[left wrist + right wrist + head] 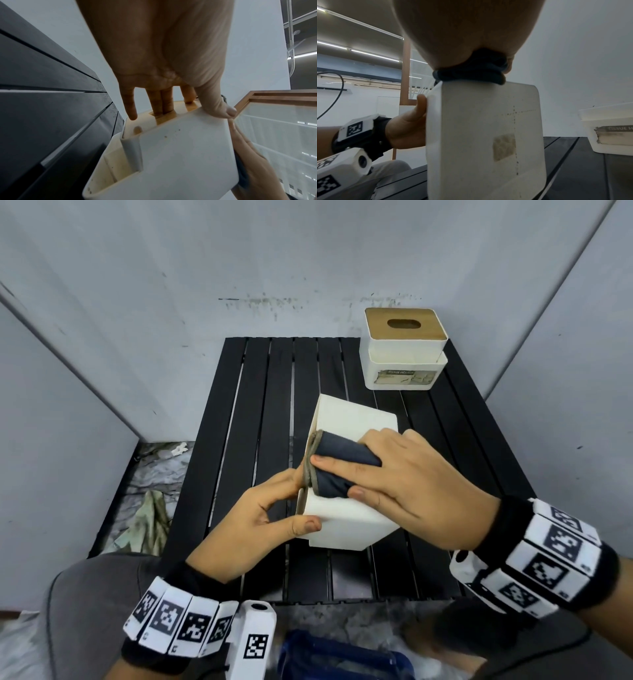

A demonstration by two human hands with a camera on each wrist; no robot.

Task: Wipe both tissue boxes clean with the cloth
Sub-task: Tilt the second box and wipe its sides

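A white tissue box (352, 419) lies tipped on its side in the middle of the black slatted table (257, 405), its wooden lid facing left. My left hand (291, 501) grips that lid end; its thumb sits on the near white face and its fingers (161, 106) reach the lid's slot. My right hand (335, 477) holds a folded dark blue cloth (342, 450) and presses it on the box's upper face (488, 135). The cloth (471, 73) is bunched under the palm. A second white tissue box (404, 350) with a wooden lid stands upright at the table's back right corner.
Grey walls close in the table at the back and on both sides. Crumpled rags (150, 518) and plastic lie on the floor to the left. A blue container (342, 659) sits below the table's front edge, by my knees.
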